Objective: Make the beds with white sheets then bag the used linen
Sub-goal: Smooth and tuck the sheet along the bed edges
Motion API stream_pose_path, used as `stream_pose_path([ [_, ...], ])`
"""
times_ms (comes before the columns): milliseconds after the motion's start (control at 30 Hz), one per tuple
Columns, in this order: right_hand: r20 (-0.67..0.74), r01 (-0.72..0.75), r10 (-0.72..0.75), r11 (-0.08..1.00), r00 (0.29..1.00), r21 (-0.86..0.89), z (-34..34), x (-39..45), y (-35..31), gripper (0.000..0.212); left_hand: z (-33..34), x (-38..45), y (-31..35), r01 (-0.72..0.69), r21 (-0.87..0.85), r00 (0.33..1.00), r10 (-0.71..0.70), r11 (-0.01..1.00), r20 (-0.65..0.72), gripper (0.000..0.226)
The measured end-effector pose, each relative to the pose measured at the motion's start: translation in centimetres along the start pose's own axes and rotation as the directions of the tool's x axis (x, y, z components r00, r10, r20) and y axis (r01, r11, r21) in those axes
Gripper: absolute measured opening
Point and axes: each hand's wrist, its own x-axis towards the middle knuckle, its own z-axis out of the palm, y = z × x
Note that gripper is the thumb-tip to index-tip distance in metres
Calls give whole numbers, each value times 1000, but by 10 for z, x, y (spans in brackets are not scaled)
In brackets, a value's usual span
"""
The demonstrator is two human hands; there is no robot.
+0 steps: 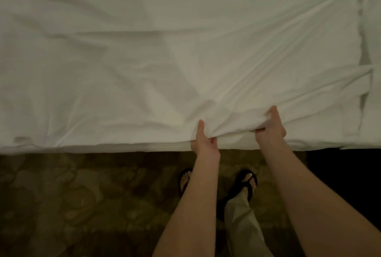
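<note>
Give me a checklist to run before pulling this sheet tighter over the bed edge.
1. Left hand grips the sheet edge: ok.
2. Right hand grips the bunched fold: ok.
3. Sheet lies smooth: not ok, wrinkles fan out from both hands.
4. Sheet reaches the far side: cannot tell, out of frame.
5. Right edge squared: not ok, its hem runs unevenly.
6. Feet on the carpet, off the sheet: ok.

A patterned carpet in dull brown and olive tones covered the floor, its rounded shapes dim in the low light. Two black flip-flops stood on it, toes bare, and a pale loose trouser leg hung over the right one. To the right the floor fell into dark shadow.
</note>
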Motion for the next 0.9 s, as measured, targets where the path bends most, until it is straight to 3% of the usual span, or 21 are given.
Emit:
stream_pose_path([
  [167, 204, 12, -32, 995, 978, 97, -23, 21, -60, 34, 9, -2, -21, -52, -62, 994, 58, 997, 88, 35],
  [300, 167, -138, 141, 990, 976, -32, -72, 39, -41, 18, -9, 10, -37, -104, -103, 994, 100, 989, -44, 40],
  [400, 235, -191, 189, 982, 953, -15, -68, 50, -60, 16, 8, 10, -48, -116, -118, 993, 119, 986, 17, 46],
  [500, 270, -143, 114, 986, 956, 90, -56, 59, -99, 24, 24, 0, -70, -105, -15, 994, 105, 994, 22, 42],
  [600, 249, -80, 95, 994, 964, -68, -66, 74, -115, 18, 22, -11, -100, -52, 146, 998, 57, 988, -32, 42],
  [667, 234, -94, 144, 972, 961, -215, -81, 80, -117, 17, 22, -25, -122, 18, 321, 999, -32, 947, 38, 39],
  [767, 245, -119, 181, 961, 952, -249, -97, 87, -128, 29, 40, -46, -154, 74, 591, 957, -223, 803, 183, 34],
  [900, 290, -129, 196, 964, 937, -234, -108, 91, -159, 31, 88, -60, -188, 9, 704, 902, -309, 710, 301, 41],
])
